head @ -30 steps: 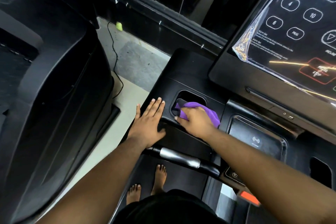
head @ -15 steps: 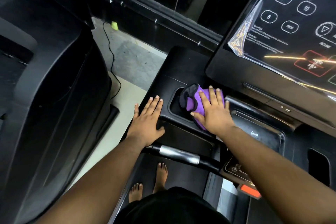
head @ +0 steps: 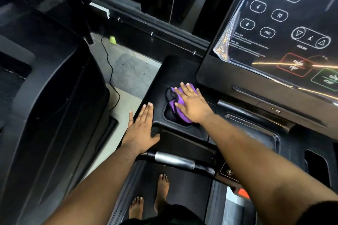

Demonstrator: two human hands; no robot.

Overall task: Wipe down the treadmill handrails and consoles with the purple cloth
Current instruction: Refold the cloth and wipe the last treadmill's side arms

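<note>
My right hand (head: 192,102) presses flat, fingers straight, on the purple cloth (head: 174,101), which is bunched over the far rim of the left cup holder (head: 170,117) in the black treadmill console (head: 173,71). My left hand (head: 141,128) rests flat with straight fingers on the console's left edge, a little left of the cup holder. Below both hands runs the handrail (head: 173,160) with its silver sensor section. The control panel (head: 292,23), under a plastic film, rises at the upper right.
A second black treadmill (head: 45,106) stands close on the left, with a strip of pale floor and a black cable (head: 111,75) between. A tray with a wireless symbol (head: 256,133) and another cup holder (head: 316,168) lie to the right. My bare feet (head: 151,199) stand on the belt.
My right hand came out of the cup holder with the cloth, flattened on it, and slid it up over the holder's far rim. My left hand stayed in place.
</note>
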